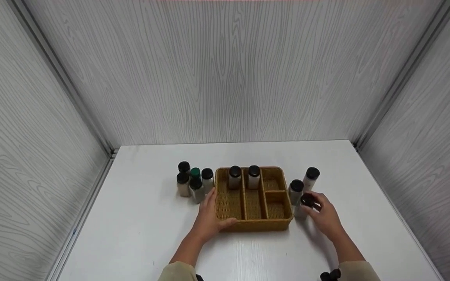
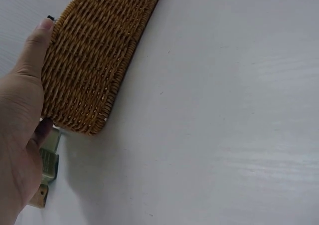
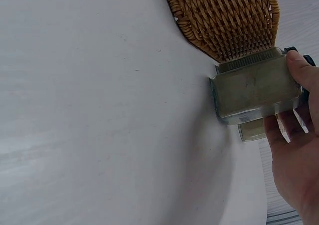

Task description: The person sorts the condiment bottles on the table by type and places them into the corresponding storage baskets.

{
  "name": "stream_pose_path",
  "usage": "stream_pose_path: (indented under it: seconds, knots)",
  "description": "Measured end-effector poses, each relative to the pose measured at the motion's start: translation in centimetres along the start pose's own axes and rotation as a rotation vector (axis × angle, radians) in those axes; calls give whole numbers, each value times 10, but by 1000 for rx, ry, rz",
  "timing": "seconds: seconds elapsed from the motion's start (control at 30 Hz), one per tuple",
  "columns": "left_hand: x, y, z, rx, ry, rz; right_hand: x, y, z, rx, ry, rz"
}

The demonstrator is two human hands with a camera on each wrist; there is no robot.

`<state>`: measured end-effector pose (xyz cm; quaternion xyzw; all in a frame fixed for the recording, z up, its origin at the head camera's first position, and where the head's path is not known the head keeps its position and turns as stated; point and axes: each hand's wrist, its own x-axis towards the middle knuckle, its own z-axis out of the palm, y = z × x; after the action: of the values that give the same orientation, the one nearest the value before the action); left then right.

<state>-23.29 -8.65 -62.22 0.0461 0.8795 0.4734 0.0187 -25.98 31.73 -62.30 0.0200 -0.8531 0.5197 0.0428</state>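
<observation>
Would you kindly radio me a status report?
Left hand touching basket at near-left corner. Right hand gripping black-capped jar. Two more jars close beside it.

White tabletop (image 1: pixel 131 234), grey wood-grain panels (image 1: pixel 225 78)

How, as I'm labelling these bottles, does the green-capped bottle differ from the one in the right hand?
Cap: the green-capped bottle has a green cap, the held bottle a black one.
Place: the green-capped bottle is left of the basket, the held bottle right of it.
Handling: no hand touches the green-capped bottle; the right hand grips the held bottle.
Both are capped and outside the basket.
</observation>
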Motion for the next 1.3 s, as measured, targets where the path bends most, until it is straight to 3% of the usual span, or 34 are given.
stream_pose_path:
  seconds: [0.67,1.03,1.3]
  knots:
    - [0,-1,-2,1,-33,-4,-2,2,1,-46,35,-13]
    - [1,0,-1,-20,-26,-4,-3,-1,-11,7,10,7]
    - [0,0,-2,-27,-23,-13,-1,-19,-17,20,-22,-2]
